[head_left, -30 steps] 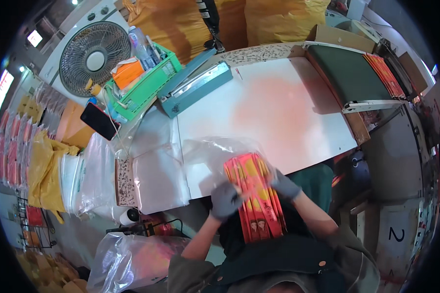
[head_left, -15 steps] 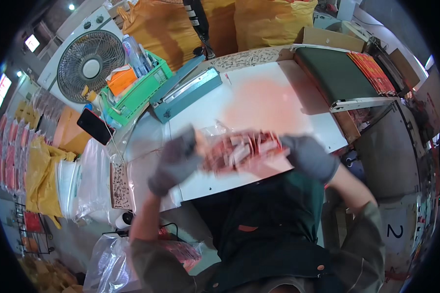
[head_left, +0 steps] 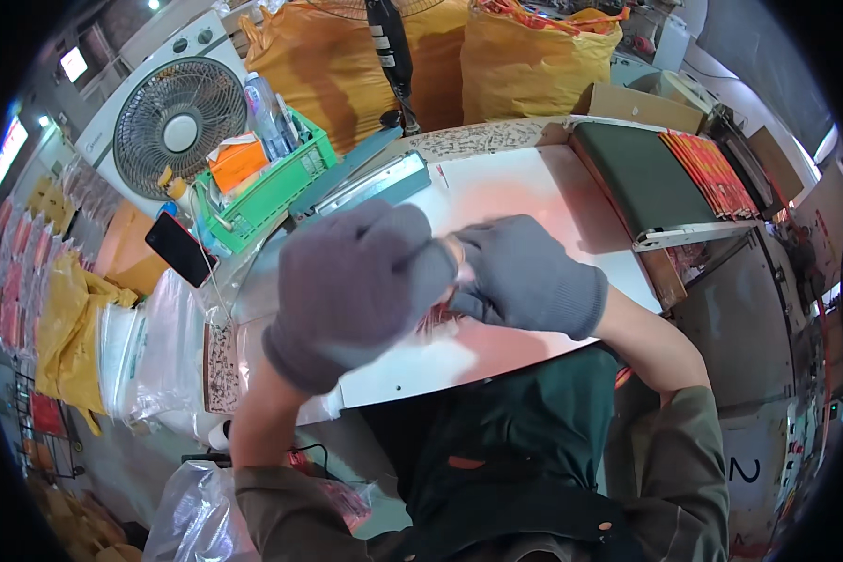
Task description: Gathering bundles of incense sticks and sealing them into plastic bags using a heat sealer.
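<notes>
"Red packets: where, and pointing which way?"

"Beneath the left hand and right hand, over the white table. Both are curled; what they grasp I can't tell. Only a blurred sliver shows; direction and long axis are hidden."

"Beyond?"

"Teal box, partly behind the left hand."

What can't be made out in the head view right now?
- Red packet bundle: head view, mostly hidden behind the gloved left hand and gloved right hand.
- What both hands grip: head view, covered by their own curled fingers.
- Pedestal fan: head view, top cut off by upper edge.
- Clear plastic bag: head view, bottom cut off by lower edge.
</notes>
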`<state>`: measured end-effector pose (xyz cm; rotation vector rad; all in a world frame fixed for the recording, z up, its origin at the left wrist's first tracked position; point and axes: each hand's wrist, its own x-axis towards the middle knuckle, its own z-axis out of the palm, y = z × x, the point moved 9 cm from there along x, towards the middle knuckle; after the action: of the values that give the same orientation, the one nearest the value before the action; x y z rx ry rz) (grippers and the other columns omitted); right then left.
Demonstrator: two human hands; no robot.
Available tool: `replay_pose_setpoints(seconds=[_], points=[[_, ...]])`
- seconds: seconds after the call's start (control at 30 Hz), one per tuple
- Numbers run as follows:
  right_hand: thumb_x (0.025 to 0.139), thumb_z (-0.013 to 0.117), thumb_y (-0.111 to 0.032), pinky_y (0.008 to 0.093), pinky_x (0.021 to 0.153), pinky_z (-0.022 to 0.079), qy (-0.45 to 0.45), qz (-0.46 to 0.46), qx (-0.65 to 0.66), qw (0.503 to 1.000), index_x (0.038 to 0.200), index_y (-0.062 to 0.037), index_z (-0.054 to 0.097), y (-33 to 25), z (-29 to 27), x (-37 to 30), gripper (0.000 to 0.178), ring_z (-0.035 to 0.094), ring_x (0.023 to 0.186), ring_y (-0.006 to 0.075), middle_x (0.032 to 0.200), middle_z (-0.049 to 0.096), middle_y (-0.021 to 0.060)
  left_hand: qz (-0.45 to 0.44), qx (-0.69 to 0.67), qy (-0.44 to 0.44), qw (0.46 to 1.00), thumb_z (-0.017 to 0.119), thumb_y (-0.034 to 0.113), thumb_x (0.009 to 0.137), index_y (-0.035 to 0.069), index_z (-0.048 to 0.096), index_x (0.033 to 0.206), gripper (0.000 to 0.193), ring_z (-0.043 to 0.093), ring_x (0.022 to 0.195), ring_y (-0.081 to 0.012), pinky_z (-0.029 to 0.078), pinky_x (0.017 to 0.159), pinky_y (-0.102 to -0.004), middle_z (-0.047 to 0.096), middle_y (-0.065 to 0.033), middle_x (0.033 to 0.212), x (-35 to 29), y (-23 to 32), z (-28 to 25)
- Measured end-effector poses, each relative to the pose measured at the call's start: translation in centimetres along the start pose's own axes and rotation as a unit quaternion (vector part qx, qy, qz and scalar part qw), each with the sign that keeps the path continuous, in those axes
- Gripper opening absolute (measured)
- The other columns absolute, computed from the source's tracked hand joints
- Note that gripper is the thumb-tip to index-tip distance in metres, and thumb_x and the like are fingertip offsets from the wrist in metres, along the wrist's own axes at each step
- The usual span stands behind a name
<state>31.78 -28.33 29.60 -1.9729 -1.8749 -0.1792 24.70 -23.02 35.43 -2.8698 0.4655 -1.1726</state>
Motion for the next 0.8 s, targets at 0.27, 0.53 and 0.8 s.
replay_pose_setpoints(seconds=[0.27,0.53,0.8], points=[[0.084,0.063,-0.029,0.0360,0.052,0.042,0.179,0.019,0.152,0.972,0.084,-0.0029,0.060,6.9,-0.1,9.7,0.027,0.058,0.056,0.0314,0.065,0.057,0.0152,-0.394,-0.576,-0.033,0.715,0.075,0.011,0.075,0.002,0.059,0.111,0.040,0.059,0.096,-0.0128,0.049,0.081,-0.0296,0.063,-0.0049,0.105,-9.3,-7.3,13.8],[0.071,0.075,-0.043,0.0325,0.071,0.048,0.297,0.192,0.082,0.932,0.139,-0.0097,0.037,26.4,10.2,15.0,0.085,0.060,0.075,0.0227,0.095,0.063,0.0132,-0.542,-0.704,0.046,0.456,0.064,0.015,0.083,0.004,0.055,0.118,0.038,0.062,0.091,-0.0154,0.051,0.079,-0.0312,0.063,-0.0056,0.104,-15.2,-14.0,30.1],[0.085,0.059,-0.040,0.0430,0.072,0.047,0.182,0.210,0.040,0.960,0.103,-0.0131,0.057,29.2,15.1,17.6,0.033,0.059,0.084,0.0359,0.093,0.056,0.0162,-0.589,-0.631,0.151,0.483,0.067,0.017,0.079,0.004,0.050,0.125,0.050,0.058,0.100,-0.0169,0.048,0.088,-0.0321,0.058,-0.0065,0.115,-18.4,-21.9,31.5]])
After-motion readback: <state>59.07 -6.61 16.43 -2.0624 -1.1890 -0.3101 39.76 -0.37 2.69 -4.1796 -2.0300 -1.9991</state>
